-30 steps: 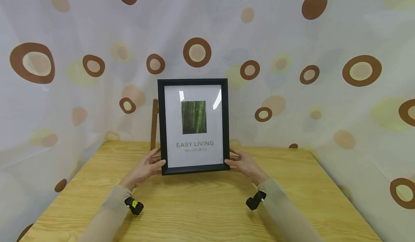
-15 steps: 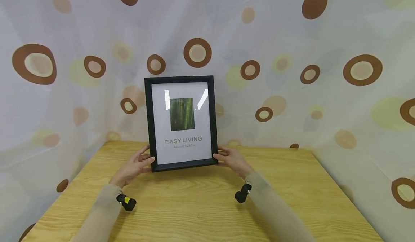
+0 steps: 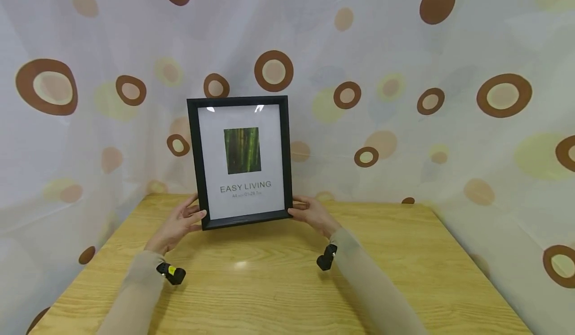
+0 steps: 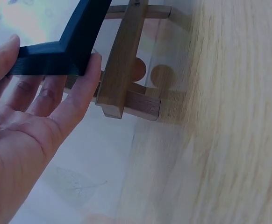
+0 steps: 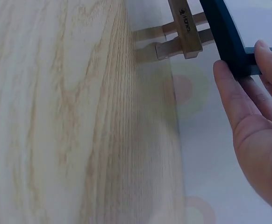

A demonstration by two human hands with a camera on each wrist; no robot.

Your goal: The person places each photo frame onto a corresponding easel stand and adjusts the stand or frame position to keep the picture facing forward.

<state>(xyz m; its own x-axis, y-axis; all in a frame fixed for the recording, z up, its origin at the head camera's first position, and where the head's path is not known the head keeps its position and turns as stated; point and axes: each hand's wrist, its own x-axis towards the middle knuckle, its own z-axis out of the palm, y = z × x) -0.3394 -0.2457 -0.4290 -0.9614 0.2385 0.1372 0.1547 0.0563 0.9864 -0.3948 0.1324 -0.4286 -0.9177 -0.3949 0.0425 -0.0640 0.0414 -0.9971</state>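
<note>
Both hands hold a black picture frame (image 3: 240, 195) near its lower corners, in front of the wall. Its white sheet carries a small green bamboo picture and the words "EASY LIVING". It leans a little, its lower left corner sitting lower than the right. My left hand (image 3: 175, 225) grips the left corner, thumb on the front and fingers behind. On the opposite corner, my right hand (image 3: 316, 216) grips in the same way. Behind the frame is a brown wooden stand (image 4: 124, 56), hidden in the head view; part of the stand (image 5: 186, 28) also shows in the right wrist view.
A light wooden table (image 3: 269, 285) spreads below the hands. At its back and sides hangs a pale curtain (image 3: 395, 40) with brown rings and coloured dots. Black wrist cameras sit on both sleeves.
Both hands have carried the picture frame leftward and slightly up. The wooden post seen left of the frame a second ago is now hidden behind it.
</note>
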